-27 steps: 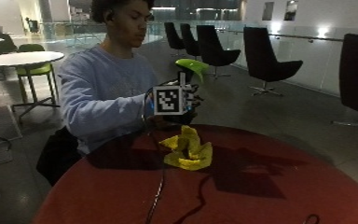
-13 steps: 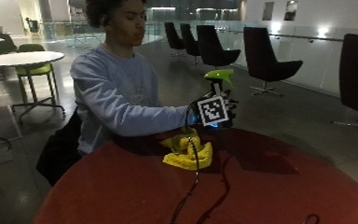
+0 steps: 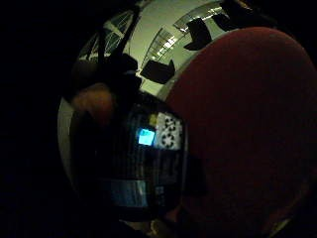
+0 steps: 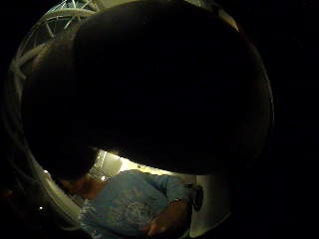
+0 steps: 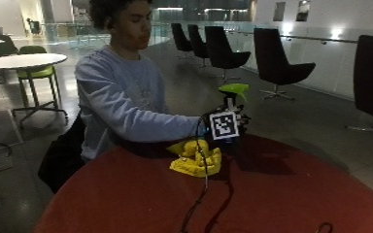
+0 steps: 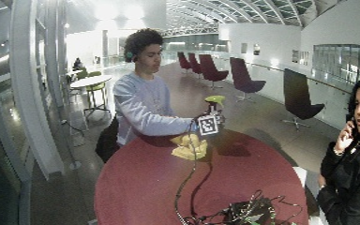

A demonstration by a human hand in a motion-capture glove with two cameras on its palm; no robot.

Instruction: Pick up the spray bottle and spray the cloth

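I am holding the spray bottle [image 5: 231, 104] upright in my gloved right hand [image 5: 220, 127], fingers wrapped round its dark body below the green trigger head [image 5: 233, 88]. It is hanging in the air just beside and above the yellow cloth [image 5: 196, 158], which is lying crumpled on the red table [image 5: 315, 194]. Bottle is likely rigid plastic, smooth, maybe slick against the glove; liquid inside should be shifting the weight low. I am judging the neck under the trigger the best hold. Cloth is soft, limp, light.
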